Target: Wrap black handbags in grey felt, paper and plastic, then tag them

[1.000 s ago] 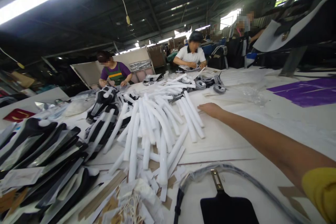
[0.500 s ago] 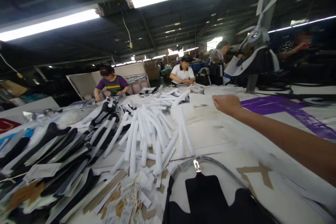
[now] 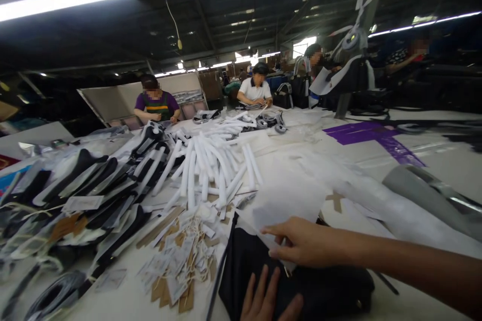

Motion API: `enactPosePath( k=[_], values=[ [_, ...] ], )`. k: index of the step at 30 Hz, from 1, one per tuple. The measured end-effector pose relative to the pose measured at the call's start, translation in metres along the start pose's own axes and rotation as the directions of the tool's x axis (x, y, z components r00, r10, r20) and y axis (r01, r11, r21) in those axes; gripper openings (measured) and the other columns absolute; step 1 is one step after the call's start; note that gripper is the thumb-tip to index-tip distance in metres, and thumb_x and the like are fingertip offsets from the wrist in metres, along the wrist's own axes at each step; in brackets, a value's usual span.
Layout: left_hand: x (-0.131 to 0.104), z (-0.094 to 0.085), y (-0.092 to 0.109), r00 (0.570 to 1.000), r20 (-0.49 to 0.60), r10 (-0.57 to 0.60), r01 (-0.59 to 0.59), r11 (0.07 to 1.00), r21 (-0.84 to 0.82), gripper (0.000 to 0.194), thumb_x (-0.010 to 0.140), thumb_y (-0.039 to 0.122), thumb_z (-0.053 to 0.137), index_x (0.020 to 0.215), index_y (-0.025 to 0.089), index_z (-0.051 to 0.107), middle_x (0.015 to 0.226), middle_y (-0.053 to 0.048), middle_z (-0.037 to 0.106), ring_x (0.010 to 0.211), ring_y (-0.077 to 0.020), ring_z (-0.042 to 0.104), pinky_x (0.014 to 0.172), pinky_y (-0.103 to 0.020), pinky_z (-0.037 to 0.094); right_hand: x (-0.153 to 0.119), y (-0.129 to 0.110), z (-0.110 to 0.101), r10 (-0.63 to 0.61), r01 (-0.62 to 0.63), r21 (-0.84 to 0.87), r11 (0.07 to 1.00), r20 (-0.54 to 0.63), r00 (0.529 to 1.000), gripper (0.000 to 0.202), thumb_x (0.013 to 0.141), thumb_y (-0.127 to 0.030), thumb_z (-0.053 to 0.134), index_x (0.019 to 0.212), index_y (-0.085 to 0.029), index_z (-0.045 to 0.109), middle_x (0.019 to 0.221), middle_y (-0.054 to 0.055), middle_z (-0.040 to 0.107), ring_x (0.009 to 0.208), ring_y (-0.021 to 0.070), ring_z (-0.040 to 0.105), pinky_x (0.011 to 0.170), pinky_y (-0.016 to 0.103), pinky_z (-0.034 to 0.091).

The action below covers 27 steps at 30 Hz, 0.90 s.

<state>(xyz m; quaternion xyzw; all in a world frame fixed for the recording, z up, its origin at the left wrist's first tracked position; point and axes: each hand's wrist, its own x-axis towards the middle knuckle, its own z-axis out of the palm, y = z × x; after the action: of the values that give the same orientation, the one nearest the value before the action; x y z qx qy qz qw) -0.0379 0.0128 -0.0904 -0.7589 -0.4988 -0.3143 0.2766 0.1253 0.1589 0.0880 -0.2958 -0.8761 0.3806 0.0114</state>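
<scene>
A black bag (image 3: 327,286) lies on the white table at the bottom centre. My left hand (image 3: 267,298) rests on it with fingers spread. Just above, my right hand (image 3: 305,243) reaches across the bag from the right, its fingers closed on a thin white sheet (image 3: 288,200) that covers part of the bag's far side. Left of the bag lies a heap of paper tags with strings (image 3: 184,256). White foam tubes (image 3: 211,160) are piled beyond the tags.
Black plastic-wrapped pieces (image 3: 90,180) fill the left side. Clear plastic (image 3: 425,190) lies at right, near purple tape (image 3: 361,133) stuck to the table (image 3: 437,135). Two people work across the table; a post (image 3: 344,103) stands at back right.
My right hand has come back from the far side with the white sheet to the bag. My left hand has come into view on the bag. The view has shifted down.
</scene>
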Motion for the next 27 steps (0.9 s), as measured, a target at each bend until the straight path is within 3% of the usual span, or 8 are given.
enactPosePath(
  k=[2, 6, 9, 11, 15, 18, 23, 27],
  values=[
    [-0.003, 0.001, 0.001, 0.999, -0.049, 0.011, -0.014, 0.998, -0.058, 0.054, 0.088, 0.045, 0.065, 0.140, 0.048, 0.050, 0.121, -0.001, 0.070, 0.116, -0.0236, 0.065, 0.107, -0.043, 0.045, 0.001, 0.015, 0.012, -0.018, 0.001, 0.220, 0.975, 0.074, 0.997, 0.056, 0.096, -0.048, 0.052, 0.145, -0.021, 0.052, 0.118, 0.009, 0.071, 0.089, 0.0197, 0.071, 0.079, 0.029, 0.056],
    [0.000, -0.008, -0.001, 0.997, 0.062, 0.046, -0.035, 0.986, -0.160, 0.056, 0.089, 0.047, 0.058, 0.144, 0.041, 0.048, 0.136, -0.010, 0.061, 0.129, -0.0297, 0.056, 0.107, -0.048, 0.044, 0.002, 0.055, 0.025, 0.051, -0.026, 0.200, 0.979, -0.119, 0.992, 0.049, 0.103, -0.036, 0.031, 0.138, -0.014, 0.059, 0.128, 0.017, 0.064, 0.102, 0.0232, 0.069, 0.085, 0.039, 0.059],
    [0.006, -0.014, -0.004, 0.996, 0.059, 0.063, -0.054, 0.988, -0.142, 0.059, 0.088, 0.045, 0.060, 0.145, 0.040, 0.046, 0.144, -0.011, 0.055, 0.136, -0.0312, 0.049, 0.106, -0.047, 0.044, -0.008, 0.067, 0.024, -0.091, 0.086, -0.035, 0.996, -0.168, 0.982, 0.033, 0.096, -0.027, 0.048, 0.115, -0.020, 0.074, 0.136, 0.013, 0.061, 0.133, 0.0319, 0.049, 0.115, 0.058, 0.030],
    [0.010, -0.018, -0.006, 0.994, 0.061, 0.092, -0.084, 0.989, -0.121, 0.058, 0.090, 0.045, 0.059, 0.145, 0.040, 0.046, 0.142, -0.011, 0.056, 0.136, -0.0298, 0.049, 0.105, -0.045, 0.045, -0.015, 0.066, 0.017, -0.201, 0.170, -0.268, 0.948, -0.094, 0.975, 0.031, 0.090, -0.030, 0.061, 0.118, -0.026, 0.074, 0.141, 0.011, 0.057, 0.143, 0.0368, 0.034, 0.118, 0.066, 0.010],
    [0.018, -0.030, -0.006, 0.984, 0.131, 0.120, -0.105, 0.988, -0.115, 0.058, 0.092, 0.043, 0.056, 0.148, 0.038, 0.043, 0.144, -0.012, 0.055, 0.138, -0.0307, 0.047, 0.102, -0.046, 0.048, -0.015, 0.070, -0.002, -0.143, 0.178, -0.381, 0.907, 0.118, 0.983, 0.069, 0.084, -0.048, 0.072, 0.146, -0.026, 0.052, 0.155, 0.014, 0.041, 0.139, 0.0362, 0.041, 0.112, 0.054, 0.036],
    [0.024, -0.040, -0.006, 0.976, 0.181, 0.125, -0.102, 0.986, -0.132, 0.058, 0.092, 0.043, 0.055, 0.148, 0.036, 0.042, 0.147, -0.012, 0.053, 0.138, -0.0314, 0.047, 0.102, -0.047, 0.050, 0.001, 0.085, -0.014, -0.191, 0.240, -0.394, 0.887, 0.160, 0.968, 0.054, 0.089, -0.038, 0.068, 0.138, -0.019, 0.060, 0.138, 0.013, 0.060, 0.124, 0.0261, 0.059, 0.102, 0.035, 0.047],
    [0.030, -0.052, -0.005, 0.958, 0.264, 0.107, -0.071, 0.988, -0.140, 0.061, 0.093, 0.043, 0.057, 0.150, 0.036, 0.038, 0.151, -0.012, 0.049, 0.139, -0.0312, 0.046, 0.103, -0.048, 0.051, 0.019, 0.093, -0.024, -0.237, 0.222, -0.518, 0.826, 0.039, 0.971, 0.036, 0.084, -0.006, 0.050, 0.109, -0.019, 0.074, 0.109, 0.009, 0.073, 0.102, 0.0214, 0.065, 0.089, 0.032, 0.049],
    [0.031, -0.051, -0.005, 0.958, 0.267, 0.106, -0.064, 0.985, -0.162, 0.062, 0.092, 0.043, 0.058, 0.150, 0.036, 0.038, 0.152, -0.011, 0.047, 0.139, -0.0319, 0.045, 0.103, -0.049, 0.050, 0.000, 0.046, -0.011, -0.259, 0.113, -0.627, 0.771, -0.145, 0.955, 0.034, 0.087, -0.012, 0.048, 0.114, -0.010, 0.067, 0.100, 0.017, 0.068, 0.095, 0.0277, 0.059, 0.085, 0.041, 0.046]
  ],
)
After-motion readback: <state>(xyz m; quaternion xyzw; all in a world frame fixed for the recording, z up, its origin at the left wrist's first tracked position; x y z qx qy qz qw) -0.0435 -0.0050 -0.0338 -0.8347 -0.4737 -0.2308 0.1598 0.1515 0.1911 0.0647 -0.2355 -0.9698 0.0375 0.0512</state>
